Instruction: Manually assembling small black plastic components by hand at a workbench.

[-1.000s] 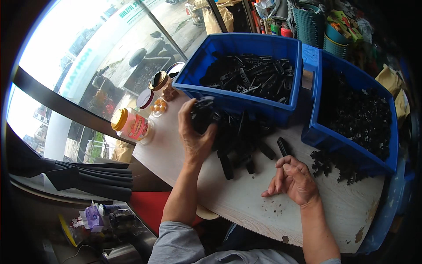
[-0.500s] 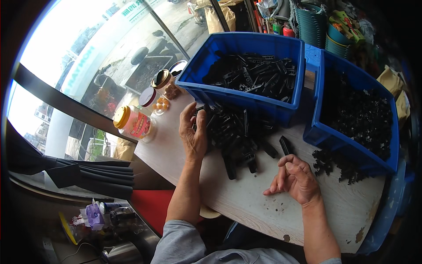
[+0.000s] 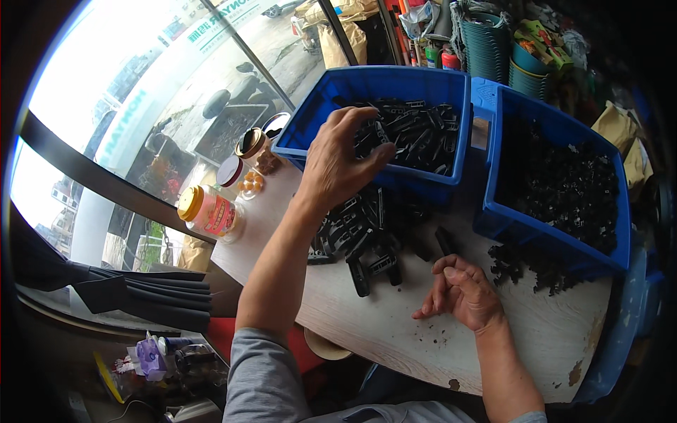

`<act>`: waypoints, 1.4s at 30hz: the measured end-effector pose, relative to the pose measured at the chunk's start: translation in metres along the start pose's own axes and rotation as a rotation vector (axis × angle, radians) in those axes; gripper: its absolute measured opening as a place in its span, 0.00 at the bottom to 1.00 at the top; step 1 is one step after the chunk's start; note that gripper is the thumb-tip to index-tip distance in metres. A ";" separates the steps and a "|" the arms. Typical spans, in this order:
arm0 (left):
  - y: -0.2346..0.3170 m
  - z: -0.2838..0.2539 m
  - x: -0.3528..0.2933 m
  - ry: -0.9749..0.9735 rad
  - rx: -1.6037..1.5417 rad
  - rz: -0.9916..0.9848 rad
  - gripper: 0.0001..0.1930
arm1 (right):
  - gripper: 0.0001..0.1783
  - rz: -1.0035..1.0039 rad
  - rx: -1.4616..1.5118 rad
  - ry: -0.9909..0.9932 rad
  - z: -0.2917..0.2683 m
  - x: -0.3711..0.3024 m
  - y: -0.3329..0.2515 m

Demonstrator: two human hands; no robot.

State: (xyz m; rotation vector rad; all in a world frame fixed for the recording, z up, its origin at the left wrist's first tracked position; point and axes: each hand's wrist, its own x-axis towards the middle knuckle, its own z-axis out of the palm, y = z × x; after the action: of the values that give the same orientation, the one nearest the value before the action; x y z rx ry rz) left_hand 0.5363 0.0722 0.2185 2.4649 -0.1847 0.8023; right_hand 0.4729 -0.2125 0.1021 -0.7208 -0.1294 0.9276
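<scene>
**Left hand open at a blue plastic bin, right hand loosely curled near a lone black part**

The left hand hangs over the near left side of the bin, its thumb and fingers spread well apart; nothing shows in its grip, and whether its fingertips touch the long black plastic parts inside cannot be told. Those parts fill the bin's lower portion in a jumble; more of the same kind lie in a loose heap on the pale, wood-grained surface, in front of the bin and beneath the left forearm.

The right hand is palm up above the near side of the surface, half open; its fingers bend inward, with no held object visible; the lone part lies just beyond its fingertips.

To the right stands a second blue bin, holding small, jagged black pieces; a small pile of similar pieces lies against its near side; along the window edge of the surface stand a yellow-lidded jar, a dark-lidded jar with orange contents and a jar of brown contents.
</scene>
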 end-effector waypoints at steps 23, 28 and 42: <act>-0.042 0.106 0.081 -0.825 0.450 -0.118 0.59 | 0.13 0.029 -0.054 0.012 -0.001 0.000 -0.004; -0.043 0.110 0.086 -0.810 0.471 -0.176 0.56 | 0.13 0.027 -0.048 -0.001 0.001 -0.003 -0.003; -0.052 0.116 0.089 -0.814 0.423 -0.198 0.60 | 0.13 0.022 -0.051 -0.021 0.000 -0.002 -0.001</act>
State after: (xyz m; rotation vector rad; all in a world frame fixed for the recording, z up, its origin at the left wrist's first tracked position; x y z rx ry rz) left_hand 0.6823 0.0579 0.1685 3.0155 -0.0558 -0.3189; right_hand 0.4728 -0.2142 0.1031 -0.7605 -0.1645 0.9557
